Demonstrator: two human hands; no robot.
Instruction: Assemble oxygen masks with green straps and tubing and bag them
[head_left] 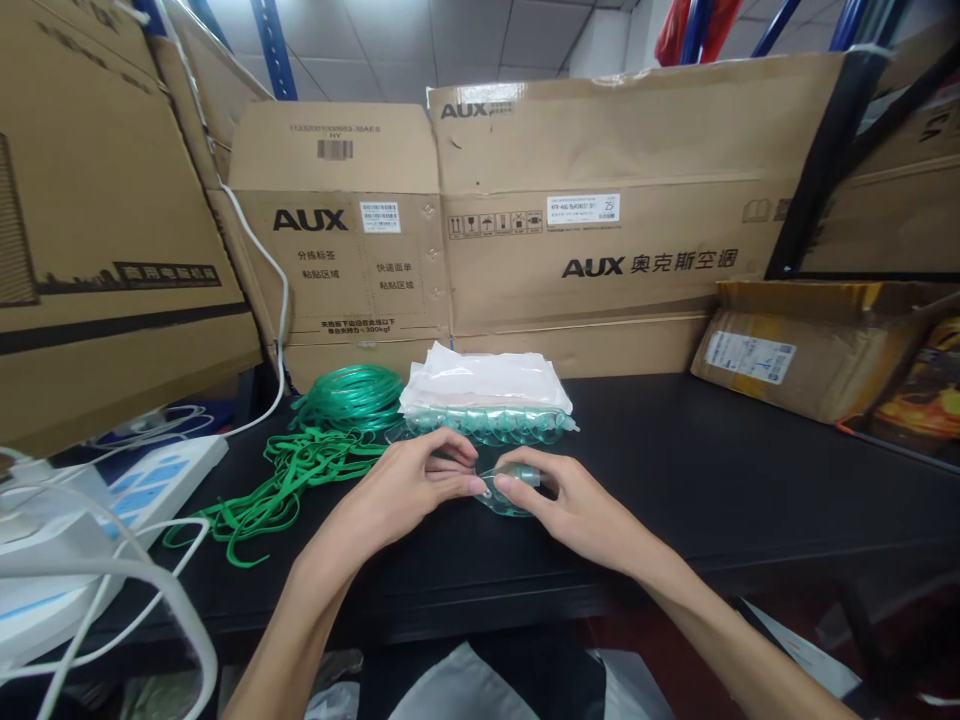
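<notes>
Two hands are working together on one clear green mask, which is sitting between them just above the front of the black table (pixel 622 440). The left hand (pixel 409 485) is pinching the left edge of the mask (pixel 510 505); the right hand (pixel 566 500) is gripping its right side. Behind them, one row of green-tinted plastic pieces (pixel 502 428), too overlapped for a sure count, is lying before white packaging (pixel 487 380). One green tubing coil (pixel 349 392) and one heap of green straps (pixel 289 475), strands uncountable, are lying leftward.
</notes>
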